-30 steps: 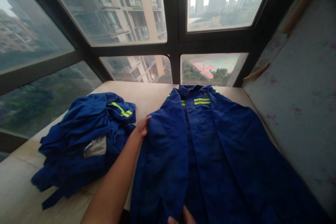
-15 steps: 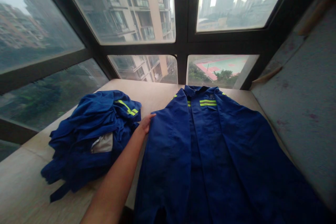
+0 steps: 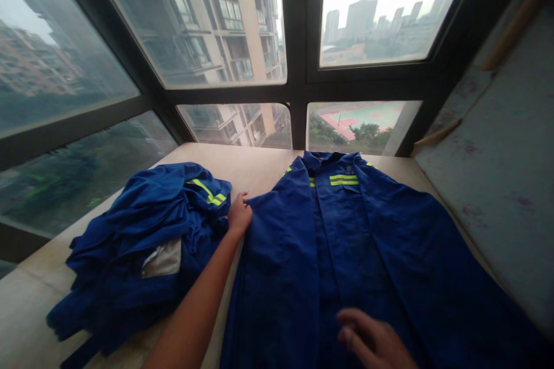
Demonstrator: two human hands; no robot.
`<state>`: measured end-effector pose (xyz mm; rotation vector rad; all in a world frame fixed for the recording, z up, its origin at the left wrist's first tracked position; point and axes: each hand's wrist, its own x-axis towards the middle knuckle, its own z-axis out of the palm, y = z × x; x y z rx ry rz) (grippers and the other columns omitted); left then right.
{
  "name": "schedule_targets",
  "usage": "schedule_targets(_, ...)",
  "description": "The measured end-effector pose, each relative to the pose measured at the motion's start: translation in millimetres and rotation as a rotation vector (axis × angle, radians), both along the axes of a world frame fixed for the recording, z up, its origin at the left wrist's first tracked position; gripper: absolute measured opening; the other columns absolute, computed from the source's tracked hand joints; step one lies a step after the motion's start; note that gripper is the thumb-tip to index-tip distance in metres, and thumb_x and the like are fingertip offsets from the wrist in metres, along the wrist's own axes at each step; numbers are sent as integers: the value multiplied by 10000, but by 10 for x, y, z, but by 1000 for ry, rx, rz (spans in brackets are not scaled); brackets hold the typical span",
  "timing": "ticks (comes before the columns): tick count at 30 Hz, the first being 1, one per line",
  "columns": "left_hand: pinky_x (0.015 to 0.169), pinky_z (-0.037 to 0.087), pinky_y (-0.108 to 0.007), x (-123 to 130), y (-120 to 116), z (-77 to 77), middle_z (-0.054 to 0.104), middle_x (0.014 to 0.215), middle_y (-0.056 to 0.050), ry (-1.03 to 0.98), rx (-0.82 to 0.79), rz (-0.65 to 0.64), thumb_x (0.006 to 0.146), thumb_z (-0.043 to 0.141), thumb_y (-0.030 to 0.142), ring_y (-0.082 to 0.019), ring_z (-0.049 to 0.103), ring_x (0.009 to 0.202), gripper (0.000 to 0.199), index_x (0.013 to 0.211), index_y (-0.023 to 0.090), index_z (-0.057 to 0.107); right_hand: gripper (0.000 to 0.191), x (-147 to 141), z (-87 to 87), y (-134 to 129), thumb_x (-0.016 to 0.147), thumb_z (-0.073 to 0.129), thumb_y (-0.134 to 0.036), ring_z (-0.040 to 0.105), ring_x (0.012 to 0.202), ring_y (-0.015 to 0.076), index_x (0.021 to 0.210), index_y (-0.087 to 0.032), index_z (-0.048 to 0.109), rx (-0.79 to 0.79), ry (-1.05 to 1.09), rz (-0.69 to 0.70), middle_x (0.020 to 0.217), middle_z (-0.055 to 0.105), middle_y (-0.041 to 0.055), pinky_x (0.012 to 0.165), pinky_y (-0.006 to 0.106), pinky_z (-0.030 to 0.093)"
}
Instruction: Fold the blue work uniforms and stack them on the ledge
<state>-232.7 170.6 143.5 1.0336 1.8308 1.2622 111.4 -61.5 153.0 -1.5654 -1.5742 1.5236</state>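
Observation:
A blue work jacket (image 3: 281, 253) with yellow-green reflective stripes lies spread front up, its collar toward the window and its sleeves laid down along the body. At the jacket's left edge, my left hand (image 3: 240, 216) is closed, with bent fingers on the sleeve's outer fold. My right hand (image 3: 374, 337), slightly blurred, is over the lower front of the jacket at the bottom of the view. Its thumb and fingers are apart, with nothing between them. Left of my left forearm lies a crumpled blue garment (image 3: 130, 225) with a similar stripe and a pale patch.
The garments rest on a pale stone-like ledge (image 3: 259, 170). Dark window frames (image 3: 298, 81) stand behind it and along the left. A papered wall (image 3: 497, 196) with a peeling edge borders the right side.
My right hand has come into view from the bottom over the jacket. My left hand has turned, its fingers more bent at the sleeve's edge. The view has tilted up a little.

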Motion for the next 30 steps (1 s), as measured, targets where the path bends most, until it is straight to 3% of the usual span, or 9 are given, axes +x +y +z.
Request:
schedule_targets(3,1200,169,-453,80,-40,98,523,1401,-137,154,59,-97,706,601,-10,-348,260,1457,443,1077,220,673,383,188,-118,665,896,492,-432,674,1049,258,1126,-224,717,254,-155,-47,1111,737,73,931,364,520)
schedule_targets(5,1221,101,-463,228,-15,135,471,1460,-135,217,96,-193,717,595,2,-353,199,1479,409,1055,213,687,372,260,-160,1186,895,466,-355,656,1087,250,1129,-199,710,469,-308,-66,1159,718,91,985,385,494)
schedule_targets(9,1227,148,-419,764,207,117,529,1421,-130,258,184,-433,731,592,13,-321,345,1422,385,1047,202,704,382,264,-228,2144,901,440,-190,547,1259,241,1208,-169,668,741,-570,-6,1326,630,116,1088,403,403)
schedule_targets(12,1214,196,-371,1206,459,35,551,1419,-118,259,240,-572,731,597,12,-280,397,1401,447,1127,199,690,424,194,-355,2534,933,435,-186,416,1381,269,1327,-161,589,791,-720,69,1466,513,117,1123,448,336)
schedule_targets(16,1226,115,-400,1453,740,-149,501,1481,-119,269,258,-594,729,676,92,-295,314,1454,494,1208,211,656,456,131,-548,2625,983,378,-231,351,1427,264,1420,-172,497,774,-809,86,1516,453,115,1127,469,301)
schedule_targets(19,1227,9,-445,1374,845,-305,439,1528,-136,286,233,-520,732,730,199,-334,217,1489,474,1199,209,653,462,133,-592,2603,986,383,-250,340,1436,244,1434,-188,481,779,-812,98,1525,444,102,1135,442,292)
schedule_targets(22,1226,-6,-437,1260,889,-411,424,1542,-115,314,207,-463,743,745,281,-323,204,1495,424,1155,233,658,461,143,-574,2612,987,375,-254,357,1428,241,1432,-205,484,783,-799,104,1526,445,89,1129,437,301)
schedule_targets(26,1221,96,-419,1203,930,-399,502,1484,-111,407,167,-434,731,767,330,-324,322,1442,352,1061,246,678,462,140,-584,2621,990,355,-257,362,1422,248,1426,-191,491,787,-791,96,1527,446,76,1139,429,283)
schedule_targets(30,1166,225,-482,1211,1069,-228,630,1285,-175,566,106,-379,766,725,335,-378,462,1316,247,973,206,684,461,102,-594,2575,984,364,-250,370,1412,257,1421,-190,497,792,-797,91,1519,456,82,1132,422,280)
